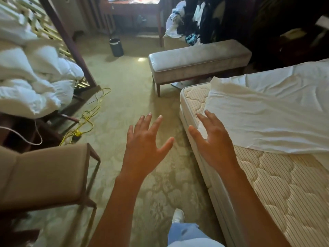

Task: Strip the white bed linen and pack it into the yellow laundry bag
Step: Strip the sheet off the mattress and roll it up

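A white sheet (270,111) lies loose and wrinkled across the far part of the bare quilted mattress (277,184) at the right. My right hand (213,143) hovers with spread fingers over the mattress edge, its fingertips just at the sheet's near corner, holding nothing. Over the carpet to its left, my left hand (144,147) is also spread and empty. A heap of white duvet and linen (33,77) is piled at the far left. No yellow laundry bag is in view.
A padded bench (195,59) stands at the bed's foot. A beige chair (44,173) is at the near left, with a yellow cord (85,120) on the carpet beyond it. A dark bin (116,47) stands farther back. Clothes (188,20) are heaped behind the bench.
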